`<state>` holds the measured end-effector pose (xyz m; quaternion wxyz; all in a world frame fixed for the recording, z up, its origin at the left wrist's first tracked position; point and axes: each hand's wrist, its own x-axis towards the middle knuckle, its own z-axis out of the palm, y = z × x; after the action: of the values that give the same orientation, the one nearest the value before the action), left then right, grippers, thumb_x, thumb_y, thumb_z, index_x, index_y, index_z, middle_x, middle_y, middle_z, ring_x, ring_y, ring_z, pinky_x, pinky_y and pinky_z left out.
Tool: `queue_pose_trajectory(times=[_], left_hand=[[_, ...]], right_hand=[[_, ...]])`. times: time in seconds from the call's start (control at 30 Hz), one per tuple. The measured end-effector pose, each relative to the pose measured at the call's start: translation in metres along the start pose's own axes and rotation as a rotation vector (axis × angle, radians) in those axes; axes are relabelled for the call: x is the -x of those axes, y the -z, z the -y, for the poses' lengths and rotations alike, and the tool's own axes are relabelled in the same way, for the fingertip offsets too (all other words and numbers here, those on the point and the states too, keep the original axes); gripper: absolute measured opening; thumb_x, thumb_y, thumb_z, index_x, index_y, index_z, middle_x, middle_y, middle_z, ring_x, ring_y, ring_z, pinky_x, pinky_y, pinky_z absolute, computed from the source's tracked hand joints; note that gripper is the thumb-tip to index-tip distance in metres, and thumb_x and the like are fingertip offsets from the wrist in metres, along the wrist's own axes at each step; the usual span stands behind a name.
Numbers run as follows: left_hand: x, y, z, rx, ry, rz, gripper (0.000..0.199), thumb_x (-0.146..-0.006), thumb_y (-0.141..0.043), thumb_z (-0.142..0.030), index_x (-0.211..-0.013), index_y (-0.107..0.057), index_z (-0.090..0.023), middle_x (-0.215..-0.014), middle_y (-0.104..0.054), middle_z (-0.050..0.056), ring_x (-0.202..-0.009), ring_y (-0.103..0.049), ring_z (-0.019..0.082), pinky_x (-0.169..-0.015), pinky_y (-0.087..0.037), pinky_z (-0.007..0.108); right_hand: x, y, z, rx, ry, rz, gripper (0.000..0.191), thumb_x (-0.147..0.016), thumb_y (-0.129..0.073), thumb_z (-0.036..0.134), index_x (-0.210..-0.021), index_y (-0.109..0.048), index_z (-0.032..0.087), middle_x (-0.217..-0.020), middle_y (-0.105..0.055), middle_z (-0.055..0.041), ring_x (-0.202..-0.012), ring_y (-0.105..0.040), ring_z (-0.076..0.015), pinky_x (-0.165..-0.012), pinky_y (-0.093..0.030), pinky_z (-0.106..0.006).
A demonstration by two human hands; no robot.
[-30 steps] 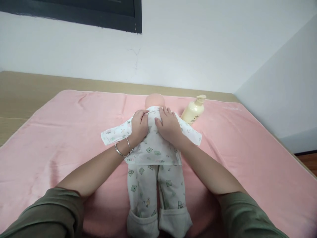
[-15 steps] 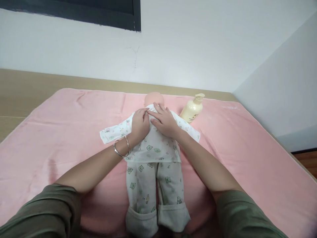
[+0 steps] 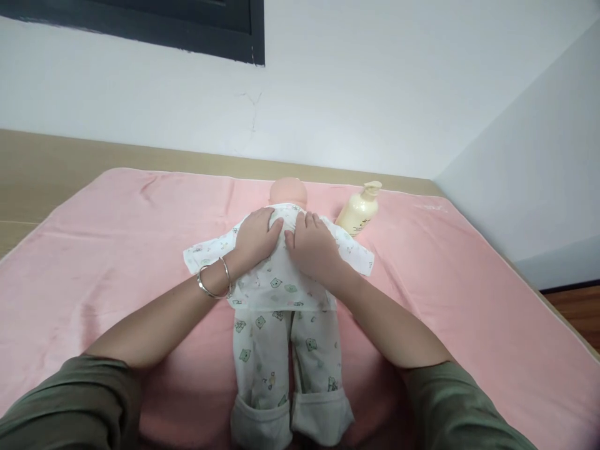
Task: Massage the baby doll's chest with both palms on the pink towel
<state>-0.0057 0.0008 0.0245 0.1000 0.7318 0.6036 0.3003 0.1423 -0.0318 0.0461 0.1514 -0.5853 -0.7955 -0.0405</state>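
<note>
A baby doll [image 3: 288, 192] lies stretched out with its bald head away from me and no face showing. It wears a white printed top [image 3: 281, 290] and matching trousers [image 3: 265, 350] with turned-up cuffs. My left hand [image 3: 257, 236] rests flat on the left of the doll's upper body, thumb pointing inward. On the other side, my right hand [image 3: 313, 247] lies palm down, its fingers towards the doll's shoulder. A strip of the top shows between the two thumbs. Neither hand grips anything.
Beneath the doll a pink sheet [image 3: 117, 250] covers most of a wooden surface [image 3: 56, 159]. A cream pump bottle [image 3: 359, 212] leans beyond the doll's right-hand sleeve. White wall [image 3: 351, 87] rises behind, with a dark frame [image 3: 187, 28] at upper left.
My hands were close together at the middle of the doll's upper body, fingers nearly touching. They have moved apart, one to each side. The whole view has shifted slightly.
</note>
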Motion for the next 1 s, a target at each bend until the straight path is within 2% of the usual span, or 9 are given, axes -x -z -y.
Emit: queue_pose_trajectory(times=[0.13, 0.33, 0.43, 0.57, 0.67, 0.77, 0.83, 0.9, 1.0], left_hand=[[0.009, 0.006, -0.014, -0.148, -0.071, 0.001, 0.040, -0.098, -0.031, -0.025, -0.114, -0.064, -0.008, -0.118, -0.069, 0.020, -0.122, -0.061, 0.032, -0.110, -0.046, 0.049], [0.035, 0.001, -0.029, -0.186, -0.280, -0.020, 0.045, -0.097, -0.032, -0.019, -0.131, -0.055, -0.001, -0.141, -0.057, 0.024, -0.141, -0.049, 0.031, -0.121, -0.039, 0.048], [0.030, 0.003, -0.025, -0.155, -0.235, 0.000, 0.041, -0.097, -0.032, -0.020, -0.125, -0.059, -0.005, -0.137, -0.060, 0.021, -0.138, -0.051, 0.030, -0.120, -0.041, 0.047], [0.008, 0.011, -0.016, -0.145, -0.110, 0.052, 0.035, -0.097, -0.031, -0.025, -0.108, -0.062, -0.012, -0.114, -0.069, 0.018, -0.117, -0.062, 0.030, -0.107, -0.051, 0.049], [0.006, 0.013, -0.018, -0.201, -0.054, 0.057, 0.039, -0.098, -0.030, -0.027, -0.108, -0.062, -0.008, -0.111, -0.069, 0.021, -0.115, -0.063, 0.032, -0.106, -0.050, 0.050], [0.024, 0.010, -0.027, -0.262, -0.167, 0.042, 0.048, -0.100, -0.027, -0.027, -0.123, -0.059, 0.001, -0.130, -0.062, 0.027, -0.132, -0.054, 0.035, -0.116, -0.041, 0.051], [0.038, 0.008, -0.033, -0.272, -0.249, 0.048, 0.052, -0.100, -0.026, -0.026, -0.133, -0.054, 0.004, -0.141, -0.056, 0.029, -0.142, -0.046, 0.036, -0.119, -0.038, 0.054], [0.044, 0.009, -0.036, -0.270, -0.312, 0.077, 0.052, -0.099, -0.027, -0.023, -0.135, -0.054, 0.004, -0.141, -0.056, 0.029, -0.143, -0.045, 0.037, -0.118, -0.037, 0.056], [0.034, 0.013, -0.031, -0.235, -0.341, 0.107, 0.044, -0.096, -0.030, -0.019, -0.119, -0.064, -0.005, -0.125, -0.065, 0.024, -0.133, -0.053, 0.036, -0.116, -0.040, 0.055]], right_hand=[[-0.010, 0.001, -0.008, -0.083, 0.052, 0.035, 0.050, -0.101, -0.036, 0.031, -0.134, -0.055, -0.001, -0.136, -0.062, -0.0271, -0.130, -0.055, -0.0357, -0.113, -0.040, -0.048], [-0.040, -0.005, -0.029, -0.168, -0.028, 0.117, 0.045, -0.101, -0.035, 0.031, -0.127, -0.056, 0.001, -0.130, -0.065, -0.0239, -0.121, -0.058, -0.0326, -0.108, -0.043, -0.045], [-0.029, -0.001, -0.022, -0.073, 0.028, 0.121, 0.039, -0.101, -0.033, 0.028, -0.118, -0.059, 0.003, -0.121, -0.067, -0.0230, -0.114, -0.059, -0.0334, -0.104, -0.043, -0.046], [-0.011, 0.014, -0.013, -0.046, 0.160, 0.123, 0.032, -0.100, -0.032, 0.021, -0.108, -0.061, 0.009, -0.113, -0.069, -0.0207, -0.109, -0.060, -0.0323, -0.099, -0.045, -0.044], [-0.016, 0.021, -0.017, -0.134, 0.064, 0.224, 0.031, -0.101, -0.034, 0.023, -0.109, -0.061, 0.011, -0.113, -0.070, -0.0178, -0.105, -0.063, -0.0280, -0.091, -0.048, -0.037], [-0.031, 0.017, -0.027, -0.180, -0.084, 0.256, 0.039, -0.104, -0.034, 0.035, -0.114, -0.062, 0.010, -0.121, -0.070, -0.0189, -0.111, -0.063, -0.0278, -0.092, -0.047, -0.035], [-0.036, 0.013, -0.030, -0.139, -0.105, 0.235, 0.045, -0.105, -0.032, 0.038, -0.118, -0.062, 0.007, -0.124, -0.069, -0.0209, -0.114, -0.063, -0.0295, -0.094, -0.047, -0.037], [-0.034, 0.012, -0.028, -0.074, -0.047, 0.228, 0.043, -0.105, -0.031, 0.033, -0.118, -0.063, 0.007, -0.120, -0.070, -0.0210, -0.112, -0.063, -0.0308, -0.096, -0.047, -0.041], [-0.017, 0.013, -0.019, 0.006, 0.103, 0.202, 0.040, -0.103, -0.030, 0.023, -0.109, -0.067, 0.009, -0.115, -0.070, -0.0217, -0.112, -0.062, -0.0341, -0.100, -0.044, -0.048]])
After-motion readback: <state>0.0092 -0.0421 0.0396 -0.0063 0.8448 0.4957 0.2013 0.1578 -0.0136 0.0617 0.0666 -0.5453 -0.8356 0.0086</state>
